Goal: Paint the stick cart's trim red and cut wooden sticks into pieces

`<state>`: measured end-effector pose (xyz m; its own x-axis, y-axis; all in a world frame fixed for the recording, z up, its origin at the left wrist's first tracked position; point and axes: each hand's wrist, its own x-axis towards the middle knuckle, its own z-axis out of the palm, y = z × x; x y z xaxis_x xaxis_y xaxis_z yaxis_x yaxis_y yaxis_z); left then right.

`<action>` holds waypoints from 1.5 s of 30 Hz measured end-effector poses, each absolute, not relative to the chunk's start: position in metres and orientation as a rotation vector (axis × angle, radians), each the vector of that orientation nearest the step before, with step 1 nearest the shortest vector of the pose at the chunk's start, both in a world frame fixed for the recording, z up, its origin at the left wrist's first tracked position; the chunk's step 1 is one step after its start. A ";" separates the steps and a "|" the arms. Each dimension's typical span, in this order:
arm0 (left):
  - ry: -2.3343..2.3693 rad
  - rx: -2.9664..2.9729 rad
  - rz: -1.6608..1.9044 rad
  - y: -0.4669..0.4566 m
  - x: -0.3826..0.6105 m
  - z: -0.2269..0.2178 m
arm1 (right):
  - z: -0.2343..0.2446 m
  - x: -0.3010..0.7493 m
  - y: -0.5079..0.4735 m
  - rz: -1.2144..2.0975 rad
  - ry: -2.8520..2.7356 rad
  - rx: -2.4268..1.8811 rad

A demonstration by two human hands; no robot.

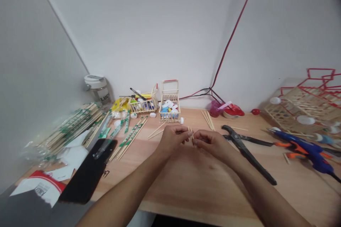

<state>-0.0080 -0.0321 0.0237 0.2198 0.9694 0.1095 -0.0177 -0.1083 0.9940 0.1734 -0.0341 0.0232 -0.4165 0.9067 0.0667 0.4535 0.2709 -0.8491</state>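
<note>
My left hand (pixel 173 138) and my right hand (pixel 210 142) are close together over the middle of the wooden table. Both are closed in a pinch on short pieces of chopstick (pixel 190 134), held upright between the fingertips. The fingers hide part of these pieces, so their exact number cannot be told. Beyond my left hand lie two loose chopsticks (pixel 154 133) and a small stick-built cart (pixel 169 115) filled with bottle caps. Several bare chopsticks (pixel 208 120) lie behind my right hand. Black pliers (pixel 245 150) rest beside my right forearm.
On the right are a blue glue gun (pixel 306 150) and larger stick-built carts (pixel 306 104). A pink cup (pixel 214 109) and a red bowl (pixel 233 111) stand near the wall. To the left lie wrapped chopsticks (pixel 76 124), a black flat slab (pixel 89 173) and a lidded jar (pixel 99 90).
</note>
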 end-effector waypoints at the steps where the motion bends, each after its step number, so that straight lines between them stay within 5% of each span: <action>1: 0.996 1.353 1.170 -0.032 -0.009 0.026 | 0.029 0.175 -0.031 1.020 -2.012 -1.225; 10: 1.112 1.282 1.257 -0.032 -0.013 0.029 | 0.084 0.151 0.055 0.641 -1.768 -1.183; 25: 1.528 1.638 1.512 -0.014 -0.046 0.041 | 0.037 0.119 0.127 0.424 -1.651 -1.347; 45: 1.988 1.932 1.324 0.001 -0.064 0.035 | 0.026 0.109 0.148 0.498 -1.718 -1.339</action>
<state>-0.0638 0.0006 0.0353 -0.2076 0.8428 0.4966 0.7830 -0.1611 0.6008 0.1088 0.1480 0.0264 -0.0358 0.9203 0.3897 0.5688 0.3393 -0.7492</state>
